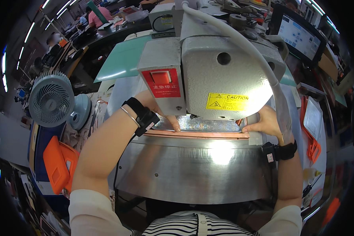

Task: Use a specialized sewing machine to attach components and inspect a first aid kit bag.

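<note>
Head view: both hands were in under the machine front, at a long strip.
L hand (155,105): partly hidden behind the switch box; a fingertip touched the strip's back edge left of ctr. Other fingers out of sight, so opening & grip couldn't be told.
R hand (266,121): part-bent, thumb reaching in to the strip's R end; far fingers unclear, so couldn't tell if it pinched or just pressed.
Strip (200,135): copper-pink, lay lengthwise L to R, just in front of the shiny plate (208,126), near side of the machine head.
Done: strip was laid roughly straight & had both hands at it; prob. mid-positioning, by judgement.
Left: strip not yet let go or taken away from the head; any processing of it couldn't be confirmed, as the zone below the head was mostly hidden.
Machine head (220,74): grey, w/ yellow warning label (227,101), overhung the plate; bright light on its R side.
Switch box (160,78): red-faced, beside the head, above L hand.
Surface (185,169): brushed metal, btwn strip & the person's torso.
L side: orange tray (57,165), fan (51,98).
R side: lit screen (297,37), up at the back.
Bkgd: co-worker in pink top (100,15), well apart.
</note>
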{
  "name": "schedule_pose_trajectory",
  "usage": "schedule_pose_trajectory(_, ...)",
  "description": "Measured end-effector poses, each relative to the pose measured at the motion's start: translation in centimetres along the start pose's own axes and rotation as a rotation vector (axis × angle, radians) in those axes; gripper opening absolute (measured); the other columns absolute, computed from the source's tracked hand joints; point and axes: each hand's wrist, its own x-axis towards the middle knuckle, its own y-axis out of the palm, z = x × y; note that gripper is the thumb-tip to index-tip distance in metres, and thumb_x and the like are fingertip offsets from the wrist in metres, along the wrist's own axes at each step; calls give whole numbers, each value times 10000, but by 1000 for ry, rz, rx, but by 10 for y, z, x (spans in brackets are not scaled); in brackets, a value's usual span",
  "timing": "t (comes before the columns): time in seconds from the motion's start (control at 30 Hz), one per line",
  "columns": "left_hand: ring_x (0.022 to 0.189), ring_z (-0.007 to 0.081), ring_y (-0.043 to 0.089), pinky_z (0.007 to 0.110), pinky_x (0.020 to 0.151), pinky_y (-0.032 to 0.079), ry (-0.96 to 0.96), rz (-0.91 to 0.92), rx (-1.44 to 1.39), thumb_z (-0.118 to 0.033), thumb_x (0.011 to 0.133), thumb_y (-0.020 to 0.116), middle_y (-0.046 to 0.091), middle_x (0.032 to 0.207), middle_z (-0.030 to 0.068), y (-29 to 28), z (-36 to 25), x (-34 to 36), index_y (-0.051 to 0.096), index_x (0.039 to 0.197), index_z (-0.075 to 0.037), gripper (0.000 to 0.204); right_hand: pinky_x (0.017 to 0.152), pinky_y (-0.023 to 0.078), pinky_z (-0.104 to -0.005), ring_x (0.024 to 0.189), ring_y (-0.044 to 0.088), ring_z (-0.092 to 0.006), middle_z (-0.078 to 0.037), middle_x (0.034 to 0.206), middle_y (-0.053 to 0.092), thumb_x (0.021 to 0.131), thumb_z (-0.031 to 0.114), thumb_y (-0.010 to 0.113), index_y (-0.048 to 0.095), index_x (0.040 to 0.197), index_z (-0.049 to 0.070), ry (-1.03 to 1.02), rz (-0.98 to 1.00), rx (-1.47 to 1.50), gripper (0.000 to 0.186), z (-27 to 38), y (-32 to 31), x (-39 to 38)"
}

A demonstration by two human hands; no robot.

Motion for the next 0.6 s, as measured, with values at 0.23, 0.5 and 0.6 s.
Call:
schedule_pose_trajectory(0.23,1115,262,476,303,892,397,17,0,22,-241,489,846,477,1243,144,9,-10,10,374,1298,-57,954,961,346,-370,1123,474,-309,-199,1189,516,550,299,808,503,1175,-1,98,59,-71,757,7,-9,-3)
schedule_pose_trajectory(0.5,1131,265,462,302,902,389,44,11,60,-244,488,845,456,1267,145,10,-10,7,345,1319,-62,987,823,391,-329,927,482,-227,-124,976,550,559,267,815,522,1052,7,-29,-28,-71,629,-1,-3,-1)
schedule_pose_trajectory(0.6,1137,267,457,301,906,387,56,17,75,-245,488,845,448,1275,145,11,-11,6,334,1327,-64,999,713,435,-286,771,489,-151,-63,836,563,574,233,819,526,972,9,-105,-64,-37,542,2,-6,-4)
